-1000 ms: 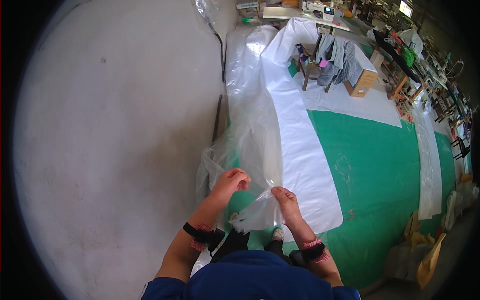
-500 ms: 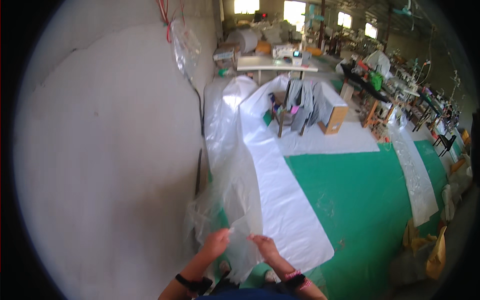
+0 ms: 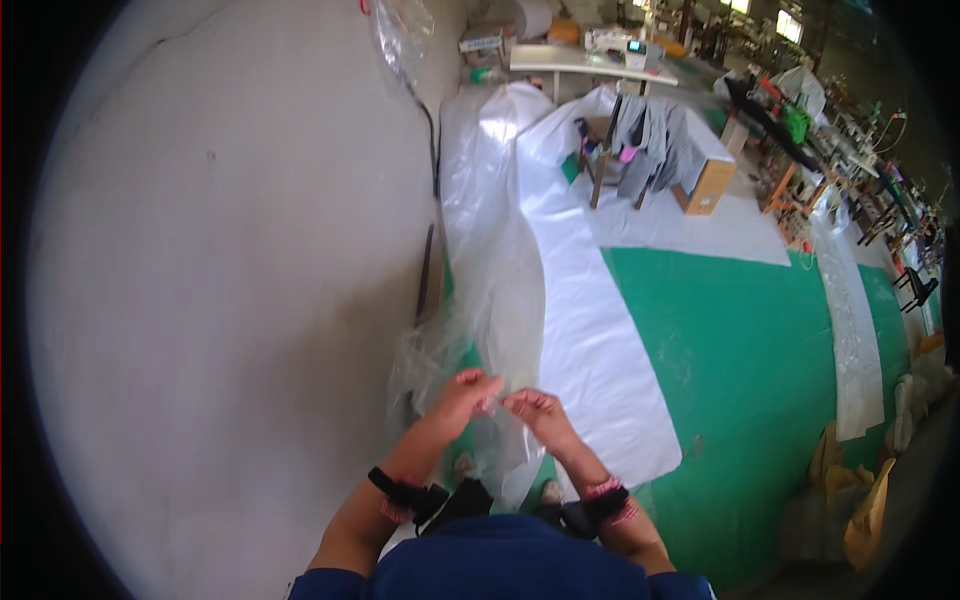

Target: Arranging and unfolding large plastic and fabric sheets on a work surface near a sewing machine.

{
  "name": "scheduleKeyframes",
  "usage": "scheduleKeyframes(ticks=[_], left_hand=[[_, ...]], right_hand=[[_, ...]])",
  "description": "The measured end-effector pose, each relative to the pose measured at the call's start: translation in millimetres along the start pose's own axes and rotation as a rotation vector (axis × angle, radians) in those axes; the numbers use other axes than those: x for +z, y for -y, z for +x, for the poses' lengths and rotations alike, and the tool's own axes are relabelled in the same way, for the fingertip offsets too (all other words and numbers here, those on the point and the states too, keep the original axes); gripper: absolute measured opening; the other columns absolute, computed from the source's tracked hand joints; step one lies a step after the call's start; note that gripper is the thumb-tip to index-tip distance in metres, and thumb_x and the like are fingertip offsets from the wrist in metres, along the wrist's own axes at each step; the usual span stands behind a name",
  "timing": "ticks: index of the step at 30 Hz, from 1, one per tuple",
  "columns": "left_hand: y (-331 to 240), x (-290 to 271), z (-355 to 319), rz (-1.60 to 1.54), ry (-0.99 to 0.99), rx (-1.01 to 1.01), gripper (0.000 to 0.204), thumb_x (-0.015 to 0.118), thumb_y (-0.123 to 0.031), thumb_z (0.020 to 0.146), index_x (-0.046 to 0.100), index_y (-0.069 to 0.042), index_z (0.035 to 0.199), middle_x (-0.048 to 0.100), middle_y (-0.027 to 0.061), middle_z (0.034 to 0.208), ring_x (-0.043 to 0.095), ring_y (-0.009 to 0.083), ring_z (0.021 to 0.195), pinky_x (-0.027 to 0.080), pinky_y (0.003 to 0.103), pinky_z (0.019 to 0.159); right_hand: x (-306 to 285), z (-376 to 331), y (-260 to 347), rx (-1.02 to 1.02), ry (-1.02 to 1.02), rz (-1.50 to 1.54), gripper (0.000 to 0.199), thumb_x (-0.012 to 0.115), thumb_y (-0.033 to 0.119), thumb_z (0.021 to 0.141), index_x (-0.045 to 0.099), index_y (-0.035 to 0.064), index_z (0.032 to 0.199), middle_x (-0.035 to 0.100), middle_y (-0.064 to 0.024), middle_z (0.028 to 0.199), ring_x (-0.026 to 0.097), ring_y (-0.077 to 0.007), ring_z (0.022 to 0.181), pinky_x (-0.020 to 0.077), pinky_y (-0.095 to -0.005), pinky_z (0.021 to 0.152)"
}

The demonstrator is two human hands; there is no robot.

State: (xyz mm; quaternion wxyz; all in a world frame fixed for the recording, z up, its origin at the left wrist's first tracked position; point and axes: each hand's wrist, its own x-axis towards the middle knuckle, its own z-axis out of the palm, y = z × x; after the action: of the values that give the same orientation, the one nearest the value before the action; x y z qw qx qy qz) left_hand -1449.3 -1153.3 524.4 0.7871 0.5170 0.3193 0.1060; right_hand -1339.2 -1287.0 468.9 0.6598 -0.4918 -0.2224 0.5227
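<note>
"Starting from the largest: what bounded the work area?"

"A grey wall (image 3: 220, 300) on the person's left. Green floor covering (image 3: 740, 340) spread to the right, with a long white sheet (image 3: 595, 340) laid over it."

"And the clear film (image 3: 514, 300)?"

"It ran between the wall and the white sheet, overlapping the sheet's left side, and came up to the hands. A loose end hung below them, near the feet."

"Handling, as judged?"

"Light, very soft, probably slippery. Wrinkles suggested it would cling to itself and bunch; a hard tug on one point might have torn it. Best hold: the free edge, pinched between thumb and fingertips, both hands a little apart."

"Containers?"

"Beyond, a table (image 3: 560, 58) carried a sewing machine (image 3: 612, 42). Nearer stood a cardboard box (image 3: 708, 187), beside some draped grey cloth (image 3: 640, 130); its contents were not visible. A clear bag (image 3: 403, 40) hung against the wall; contents not distinguishable."

"Last and smallest: state of the grip?"

"Right hand (image 3: 543, 415): thumb and fingertips pinched together, apparently on the film's edge. Left hand (image 3: 464, 400): fingers curled, tips just beside the right's. Blur and the film's transparency hid whether the left had any film between its fingers; recorded as undetermined."
</note>
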Motion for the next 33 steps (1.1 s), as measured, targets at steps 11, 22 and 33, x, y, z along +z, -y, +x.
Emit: scheduleKeyframes(ticks=[11,22,33], left_hand=[[-8,-51,-10,-0.283,-0.090,0.135,0.016,0.056,-0.019,0.090,0.060,-0.004,0.087,0.059,0.0051,0.077,0.057,0.0126,0.073,0.047,0.027,0.067],[-66,-137,-41,0.275,-0.664,0.498,0.009,0.055,-0.013,0.086,0.060,-0.006,0.084,0.060,0.0020,0.069,0.054,0.0084,0.060,0.045,0.023,0.059],[-183,-172,-82,0.409,-0.900,1.004,0.013,0.055,-0.017,0.089,0.059,-0.007,0.083,0.055,-0.0009,0.072,0.051,0.0086,0.067,0.042,0.025,0.066]], right_hand=[[-23,-15,-15,0.073,-0.243,0.234,0.012,0.061,0.016,0.086,0.065,0.0045,0.086,0.063,-0.0007,0.080,0.057,-0.0086,0.069,0.0467,-0.0234,0.063],[-110,-45,-63,0.030,-0.527,-0.282,0.020,0.049,0.008,0.083,0.063,0.0028,0.097,0.061,-0.0048,0.080,0.053,-0.0120,0.071,0.0454,-0.0262,0.065],[-251,-111,-150,0.334,-0.931,-0.561,0.026,0.044,0.002,0.075,0.067,0.0032,0.087,0.057,-0.0038,0.070,0.050,-0.0124,0.058,0.0427,-0.0257,0.055]])
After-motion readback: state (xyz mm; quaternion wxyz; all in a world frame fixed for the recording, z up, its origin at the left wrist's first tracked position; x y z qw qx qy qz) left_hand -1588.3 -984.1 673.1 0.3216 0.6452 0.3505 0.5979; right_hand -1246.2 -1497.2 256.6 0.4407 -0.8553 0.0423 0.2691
